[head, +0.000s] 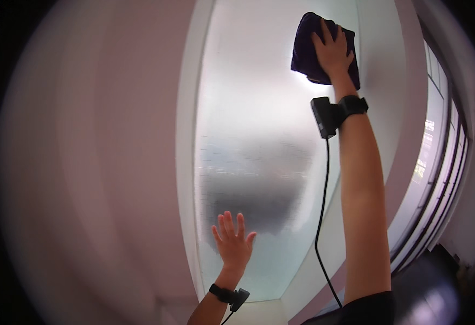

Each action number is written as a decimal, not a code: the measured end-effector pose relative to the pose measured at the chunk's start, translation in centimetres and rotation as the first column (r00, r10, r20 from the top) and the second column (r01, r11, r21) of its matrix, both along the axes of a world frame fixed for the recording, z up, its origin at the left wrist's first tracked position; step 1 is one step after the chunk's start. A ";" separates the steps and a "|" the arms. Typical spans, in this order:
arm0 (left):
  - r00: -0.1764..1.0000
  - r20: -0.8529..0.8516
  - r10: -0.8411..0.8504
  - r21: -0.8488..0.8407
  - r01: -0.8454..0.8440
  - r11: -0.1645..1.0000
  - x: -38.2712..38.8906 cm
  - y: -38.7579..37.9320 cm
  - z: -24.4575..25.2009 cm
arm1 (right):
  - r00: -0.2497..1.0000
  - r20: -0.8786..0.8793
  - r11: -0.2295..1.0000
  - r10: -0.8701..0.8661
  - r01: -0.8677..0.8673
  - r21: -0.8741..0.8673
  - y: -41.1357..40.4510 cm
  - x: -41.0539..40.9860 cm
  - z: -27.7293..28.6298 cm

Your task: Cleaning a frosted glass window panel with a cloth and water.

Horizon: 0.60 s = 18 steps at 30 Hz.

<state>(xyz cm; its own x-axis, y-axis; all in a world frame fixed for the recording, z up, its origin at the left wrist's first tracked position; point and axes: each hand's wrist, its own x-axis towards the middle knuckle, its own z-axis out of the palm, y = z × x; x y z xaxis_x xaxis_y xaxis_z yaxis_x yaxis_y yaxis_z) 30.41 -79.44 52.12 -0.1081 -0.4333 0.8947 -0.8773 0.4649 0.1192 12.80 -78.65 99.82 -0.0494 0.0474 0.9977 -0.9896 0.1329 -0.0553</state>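
Observation:
My right hand (333,50) is raised high, fingers spread, pressing a dark folded cloth (306,50) against the upper right of a frosted glass pane (253,105). Lower down, my left hand (233,243) lies flat with spread fingers near the pane's lower left, with nothing in it. Each wrist bears a black strap with a small black device and a cable. Thin horizontal streaks mark the middle of the glass. Part of the cloth is hidden under my right hand.
A pale frame (186,142) borders the glass, with a pinkish wall (136,122) to its left. At the right is a window with dark bars (445,170). A dark, shiny surface (420,288) shows at the lower right.

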 end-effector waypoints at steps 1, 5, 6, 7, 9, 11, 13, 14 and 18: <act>1.000 -0.006 0.022 -0.012 -0.022 1.000 0.1 0.1 0.1 | 0.999 0.045 1.000 0.003 -0.002 -0.010 0.2 -0.1 -1.3; 0.998 -0.017 0.055 -0.048 -0.055 0.997 -0.1 0.0 0.4 | 0.997 0.079 0.996 -0.002 0.010 -0.093 0.3 -1.4 -7.3; 0.998 -0.023 0.060 -0.060 -0.061 0.996 -0.2 -0.2 0.4 | 0.997 0.072 0.996 0.013 -0.007 -0.084 0.6 -1.6 -9.2; 0.999 -0.011 0.044 -0.052 -0.045 0.998 -0.3 -0.4 0.3 | 0.998 0.060 0.997 0.030 -0.025 -0.074 0.9 -1.8 -11.2; 0.997 -0.032 0.076 -0.096 -0.079 0.992 -0.2 -0.5 0.3 | 0.997 0.067 0.998 0.037 -0.033 -0.058 1.2 -1.4 -16.1; 0.996 -0.021 0.087 -0.111 -0.088 0.990 -0.1 -0.7 0.3 | 0.992 0.125 0.998 0.023 -0.016 -0.053 1.3 -0.3 -21.9; 0.995 -0.025 0.092 -0.108 -0.094 0.990 0.2 -0.6 0.3 | 0.985 0.170 1.000 0.008 -0.003 -0.029 1.5 1.1 -27.2; 0.996 -0.028 0.086 -0.110 -0.088 0.990 0.1 -0.2 0.5 | 0.983 0.185 1.000 0.000 0.002 -0.012 1.8 1.5 -29.2; 0.999 -0.023 0.041 -0.087 -0.043 0.995 0.2 0.1 0.1 | 0.987 0.162 1.000 -0.002 0.003 -0.007 2.1 1.9 -30.0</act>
